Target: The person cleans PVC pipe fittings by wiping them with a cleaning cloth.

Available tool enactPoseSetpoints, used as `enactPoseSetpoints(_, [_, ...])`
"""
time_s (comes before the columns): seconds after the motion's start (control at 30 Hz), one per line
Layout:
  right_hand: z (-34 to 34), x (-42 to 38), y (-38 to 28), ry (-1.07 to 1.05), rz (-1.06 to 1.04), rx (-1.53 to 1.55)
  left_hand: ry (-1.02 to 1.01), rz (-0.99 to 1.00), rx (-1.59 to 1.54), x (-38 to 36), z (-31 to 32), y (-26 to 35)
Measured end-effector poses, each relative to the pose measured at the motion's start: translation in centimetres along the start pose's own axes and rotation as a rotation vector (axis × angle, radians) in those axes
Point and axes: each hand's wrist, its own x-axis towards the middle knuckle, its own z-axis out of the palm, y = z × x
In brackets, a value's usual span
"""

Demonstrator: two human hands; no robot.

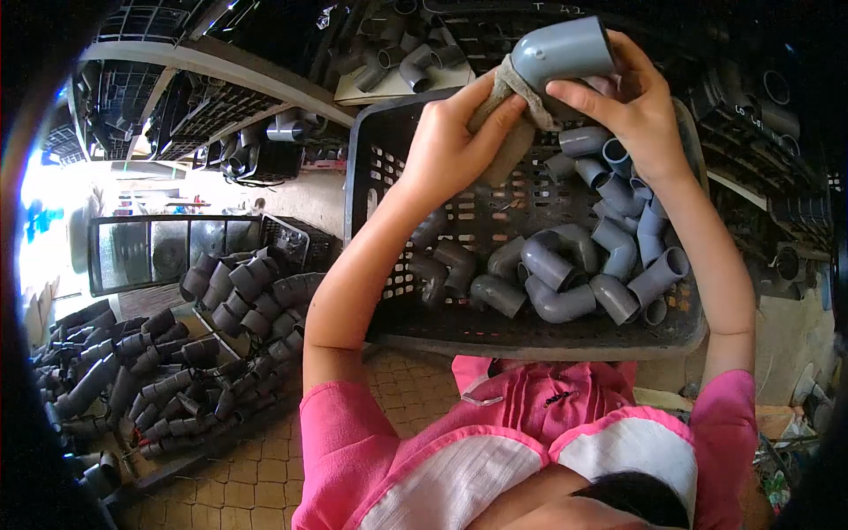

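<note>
A large grey elbow pipe fitting [561, 55] is held above the far side of a black plastic crate [530, 343]. My right hand [632, 102] grips its right end, with the thumb below and the fingers behind it. My left hand [468, 132] is closed on a dirty beige cloth [511, 110], which is wrapped against the fitting's left, lower end. Under my hands, several grey elbow fittings [561, 300] lie in the crate, mostly along its right and near sides.
A big heap of dark pipe fittings [177, 380] spreads at the left, beside a dark-framed crate [177, 252]. Shelves with more fittings [415, 66] stand beyond the crate. Stacked dark crates [760, 132] are at the right. The floor [256, 477] is tiled.
</note>
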Motion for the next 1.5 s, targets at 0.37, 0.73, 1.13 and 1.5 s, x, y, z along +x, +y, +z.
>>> enactPoseSetpoints(0.37, [1.2,-1.0,0.6,-0.166,0.040,-0.057,0.133,0.095,-0.004,0.0,0.0,0.8])
enactPoseSetpoints(0.73, [1.2,-0.9,-0.6,-0.293,-0.125,-0.159,0.115,0.220,0.232,0.1,-0.3,-0.1])
enactPoseSetpoints(1.13, [1.4,-1.4,-1.2,-0.347,-0.110,-0.062,0.270,0.410,0.361,-0.3,0.4,0.0])
enactPoseSetpoints(1.5, [1.5,-1.4,-1.2,-0.344,-0.080,-0.150,0.299,0.464,0.351,-0.2,0.2,0.2])
